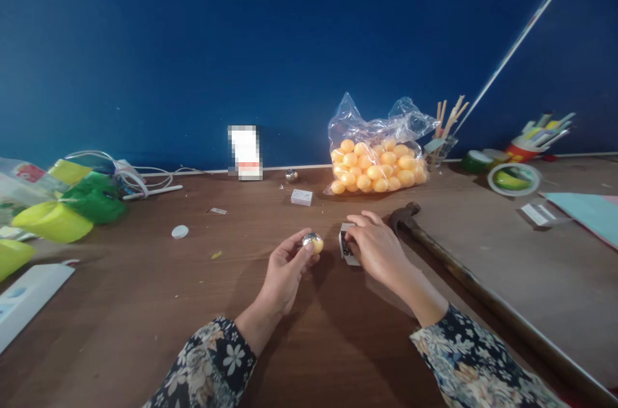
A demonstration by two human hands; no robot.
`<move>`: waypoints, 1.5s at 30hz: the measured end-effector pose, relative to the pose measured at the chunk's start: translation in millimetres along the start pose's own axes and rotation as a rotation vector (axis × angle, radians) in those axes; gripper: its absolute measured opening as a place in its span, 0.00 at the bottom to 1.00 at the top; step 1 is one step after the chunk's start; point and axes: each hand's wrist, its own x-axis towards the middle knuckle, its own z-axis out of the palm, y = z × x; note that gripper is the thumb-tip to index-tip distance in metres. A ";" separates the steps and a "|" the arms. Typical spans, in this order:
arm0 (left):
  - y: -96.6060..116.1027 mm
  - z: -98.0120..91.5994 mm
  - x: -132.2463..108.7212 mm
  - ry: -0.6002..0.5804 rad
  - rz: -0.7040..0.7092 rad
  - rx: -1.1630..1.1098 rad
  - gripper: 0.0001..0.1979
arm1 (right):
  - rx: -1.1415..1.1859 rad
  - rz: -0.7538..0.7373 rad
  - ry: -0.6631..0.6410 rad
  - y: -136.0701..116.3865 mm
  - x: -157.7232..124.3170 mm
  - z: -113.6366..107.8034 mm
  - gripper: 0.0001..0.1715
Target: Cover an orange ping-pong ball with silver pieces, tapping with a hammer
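Note:
My left hand [290,263] is closed, pinching a small yellow ball [317,243] between thumb and fingers. Shiny silver pieces cover the ball's upper left side, and the rest is bare yellow. To its right, a small open white box [348,259] lies on the table with dark, glinting bits inside, too small to name. Over that box is my right hand [379,247], its thumb and index finger bent down into the opening. Those fingertips are hidden, so I cannot tell what they grip. A hammer [449,266] with a long wooden handle lies just right of my right hand.
A clear bag of orange-yellow balls [379,166] stands at the back, near a silver ball [291,175] and a small white box [302,197]. Left are a white cap [180,231], yellow rolls [53,222] and a power strip [33,302]. Right are a tape roll [514,179] and pens [545,131].

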 end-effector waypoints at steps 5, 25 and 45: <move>0.5 -0.1 -0.3 0.000 0.002 -0.009 0.18 | 0.122 -0.009 0.065 7.7 2.3 4.6 0.07; 2.1 1.1 -0.1 0.013 -0.013 -0.017 0.18 | 0.243 0.025 -0.006 5.4 3.6 -5.6 0.06; -0.6 -0.8 0.1 -0.002 -0.015 -0.007 0.23 | 0.915 0.052 0.220 -16.5 -3.6 -8.3 0.06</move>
